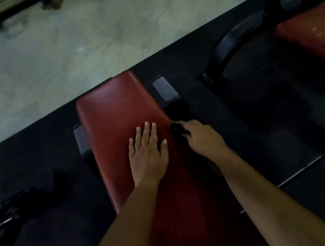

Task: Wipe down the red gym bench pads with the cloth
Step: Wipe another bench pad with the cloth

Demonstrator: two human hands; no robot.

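A long red bench pad [113,112] runs from the lower middle of the head view up toward the pale floor. My left hand [148,154] lies flat on the pad with its fingers straight and spread. My right hand [201,136] is at the pad's right edge, its fingers curled round a small dark cloth [176,129] that shows as a bunched lump at the fingertips. Most of the cloth is hidden in the hand and in shadow.
A second red bench pad [313,34] on a black curved frame [227,44] stands at the upper right, with bright specks on it. Grey bench feet [164,88] stick out either side of the near pad. Dark items [15,204] lie on the black mat at left.
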